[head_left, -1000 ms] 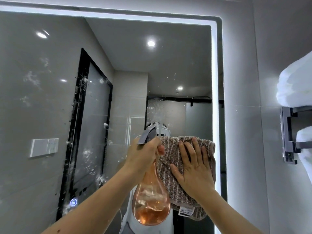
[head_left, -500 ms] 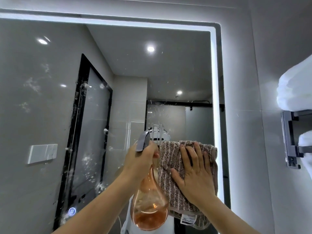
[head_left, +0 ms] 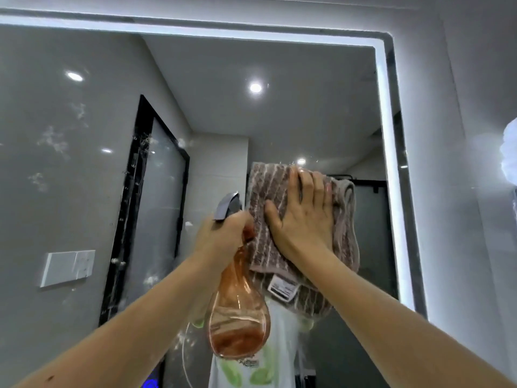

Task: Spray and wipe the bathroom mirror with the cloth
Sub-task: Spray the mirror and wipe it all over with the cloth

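A large wall mirror (head_left: 293, 113) with a lit white border fills the view. Spray droplets and foam streaks dot its left half. My right hand (head_left: 303, 217) lies flat, fingers spread, pressing a brown ribbed cloth (head_left: 265, 191) against the glass in the mirror's right part; a white label hangs at the cloth's lower edge. My left hand (head_left: 223, 242) grips the neck of an orange translucent spray bottle (head_left: 237, 317) with a grey trigger head, held upright just left of the cloth. Orange liquid sits in the bottle's lower part.
The mirror's lit right edge (head_left: 391, 177) runs close to the cloth. A pale tiled wall (head_left: 461, 191) lies beyond it, with white towels (head_left: 509, 155) at the far right. The mirror reflects a dark-framed door and a wall switch plate.
My right hand has slid the cloth upward on the glass. My left hand with the bottle has risen slightly too, and the view has tilted up.
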{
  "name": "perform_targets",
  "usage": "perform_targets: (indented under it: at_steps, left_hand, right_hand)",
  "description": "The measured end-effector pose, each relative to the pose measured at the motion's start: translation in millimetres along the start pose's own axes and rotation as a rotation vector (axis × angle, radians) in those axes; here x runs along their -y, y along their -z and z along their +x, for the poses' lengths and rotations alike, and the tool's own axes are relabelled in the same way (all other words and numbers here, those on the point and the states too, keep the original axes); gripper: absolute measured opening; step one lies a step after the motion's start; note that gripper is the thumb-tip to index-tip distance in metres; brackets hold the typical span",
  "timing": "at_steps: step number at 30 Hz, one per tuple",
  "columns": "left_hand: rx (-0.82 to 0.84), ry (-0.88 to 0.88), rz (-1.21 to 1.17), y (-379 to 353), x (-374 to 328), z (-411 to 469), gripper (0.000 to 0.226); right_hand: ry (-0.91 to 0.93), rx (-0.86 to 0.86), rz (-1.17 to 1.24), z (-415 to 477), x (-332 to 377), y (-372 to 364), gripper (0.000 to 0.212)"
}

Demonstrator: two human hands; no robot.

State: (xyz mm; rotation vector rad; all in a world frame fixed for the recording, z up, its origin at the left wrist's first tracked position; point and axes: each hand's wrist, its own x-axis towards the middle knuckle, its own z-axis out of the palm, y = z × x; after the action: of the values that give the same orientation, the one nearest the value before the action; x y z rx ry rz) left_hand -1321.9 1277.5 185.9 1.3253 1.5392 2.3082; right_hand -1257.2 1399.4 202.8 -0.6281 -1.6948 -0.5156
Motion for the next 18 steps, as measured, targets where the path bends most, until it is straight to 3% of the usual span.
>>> perform_targets:
  at_steps: [5,9,14,18]
  left_hand:
    - [0.061,-0.087,0.074,15.2,4.0,5.5,0.025]
    - [0.141,-0.052,0.041,9.1,12.6,-11.4,0.020]
    - [0.102,0.106,-0.027,12.2,13.9,4.6,0.014]
    - [0.061,0.089,0.052,15.0,26.3,7.9,0.009]
  right_hand:
    - [0.130,-0.001,0.068,-22.2,11.1,-11.5,0.066]
    - [0.124,0.003,0.041,-53.9,-16.9,-15.2,0.063]
    - [0.075,0.001,0.073,0.2,-6.7,-1.1,0.054]
    - [0.170,-0.006,0.076,-24.1,3.8,-8.2,0.050]
